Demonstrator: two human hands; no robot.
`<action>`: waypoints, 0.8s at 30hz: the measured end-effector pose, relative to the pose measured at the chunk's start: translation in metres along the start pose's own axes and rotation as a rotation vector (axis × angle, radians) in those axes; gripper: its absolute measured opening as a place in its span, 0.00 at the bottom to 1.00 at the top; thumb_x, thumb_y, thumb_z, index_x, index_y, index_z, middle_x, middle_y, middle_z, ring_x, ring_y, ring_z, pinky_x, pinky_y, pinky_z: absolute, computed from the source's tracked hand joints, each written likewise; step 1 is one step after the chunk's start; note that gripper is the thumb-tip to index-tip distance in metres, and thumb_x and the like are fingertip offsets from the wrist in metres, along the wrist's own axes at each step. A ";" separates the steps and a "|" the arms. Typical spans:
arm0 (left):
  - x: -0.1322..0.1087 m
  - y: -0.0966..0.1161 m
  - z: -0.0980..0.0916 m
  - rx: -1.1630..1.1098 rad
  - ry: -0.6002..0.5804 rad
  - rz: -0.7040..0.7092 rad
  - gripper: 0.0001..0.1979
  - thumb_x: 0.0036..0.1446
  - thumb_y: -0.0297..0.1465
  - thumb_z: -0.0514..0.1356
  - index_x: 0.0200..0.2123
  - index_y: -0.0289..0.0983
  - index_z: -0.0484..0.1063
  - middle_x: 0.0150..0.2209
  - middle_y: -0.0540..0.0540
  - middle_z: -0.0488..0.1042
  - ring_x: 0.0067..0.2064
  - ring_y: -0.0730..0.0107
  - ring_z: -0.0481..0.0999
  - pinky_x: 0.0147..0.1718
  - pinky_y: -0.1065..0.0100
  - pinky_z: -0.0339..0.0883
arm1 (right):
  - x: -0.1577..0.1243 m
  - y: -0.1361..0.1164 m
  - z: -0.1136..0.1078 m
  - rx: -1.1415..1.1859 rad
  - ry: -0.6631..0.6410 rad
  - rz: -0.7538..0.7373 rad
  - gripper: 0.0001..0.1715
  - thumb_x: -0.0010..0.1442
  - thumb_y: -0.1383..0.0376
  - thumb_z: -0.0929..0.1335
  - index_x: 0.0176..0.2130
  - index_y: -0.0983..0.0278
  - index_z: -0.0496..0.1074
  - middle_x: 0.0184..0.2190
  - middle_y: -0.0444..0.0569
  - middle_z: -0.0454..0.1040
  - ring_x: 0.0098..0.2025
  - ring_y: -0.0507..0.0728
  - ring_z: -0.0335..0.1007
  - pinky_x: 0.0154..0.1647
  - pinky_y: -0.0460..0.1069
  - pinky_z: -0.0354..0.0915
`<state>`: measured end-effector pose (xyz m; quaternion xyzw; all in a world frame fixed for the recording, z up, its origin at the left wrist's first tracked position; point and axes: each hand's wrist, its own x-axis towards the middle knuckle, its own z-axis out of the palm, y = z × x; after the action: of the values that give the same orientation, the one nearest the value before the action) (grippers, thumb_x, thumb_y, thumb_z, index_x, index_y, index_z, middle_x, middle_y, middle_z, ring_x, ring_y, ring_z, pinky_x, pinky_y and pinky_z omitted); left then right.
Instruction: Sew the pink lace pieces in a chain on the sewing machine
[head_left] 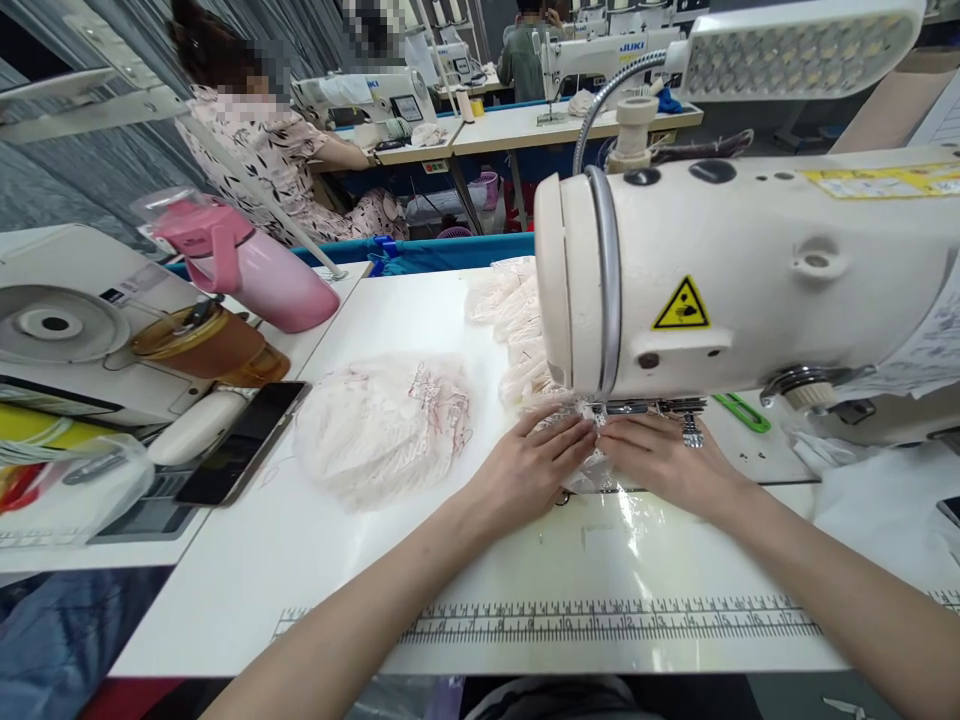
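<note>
A strip of pale pink lace fabric (598, 468) lies under the head of a white sewing machine (720, 270). My left hand (525, 462) rests on the lace from the left, fingers stretched out and close together. From the right, my right hand (664, 462) lies flat over the same work, its fingertips almost meeting the left ones beside the presser area. Needle and presser foot are mostly hidden by the fingers and machine head. Behind the left hand, gathered ruffled fabric (517, 320) runs back along the machine. My thumbs are not clearly visible.
A loose pale fabric bundle (386, 425) with reddish threads lies left. Beyond it are a black phone (244, 445), an amber cup (214, 345) and a pink thermos (247, 260). Green thread snips (742, 412) sit right. A printed ruler (592, 622) crosses the front; a co-worker (262, 150) sits behind.
</note>
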<state>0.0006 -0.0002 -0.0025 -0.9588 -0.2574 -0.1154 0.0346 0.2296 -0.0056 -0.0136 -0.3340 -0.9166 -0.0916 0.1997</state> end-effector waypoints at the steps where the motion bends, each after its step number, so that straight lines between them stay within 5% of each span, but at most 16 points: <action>1: 0.000 -0.002 -0.001 -0.009 0.010 0.003 0.22 0.58 0.22 0.49 0.56 0.30 0.66 0.58 0.42 0.68 0.60 0.63 0.67 0.64 0.55 0.51 | 0.000 -0.001 0.000 -0.007 -0.013 -0.014 0.18 0.61 0.75 0.61 0.45 0.59 0.72 0.44 0.45 0.76 0.48 0.55 0.69 0.41 0.51 0.66; 24: 0.000 0.002 0.000 0.044 0.078 -0.106 0.24 0.57 0.33 0.53 0.55 0.28 0.67 0.56 0.38 0.70 0.58 0.55 0.69 0.62 0.53 0.55 | 0.001 -0.010 0.006 -0.077 0.068 0.003 0.11 0.60 0.74 0.63 0.39 0.63 0.71 0.40 0.44 0.77 0.45 0.53 0.70 0.46 0.50 0.60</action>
<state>0.0016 -0.0022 -0.0028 -0.9375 -0.3089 -0.1489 0.0596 0.2207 -0.0109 -0.0188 -0.3395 -0.9045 -0.1379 0.2181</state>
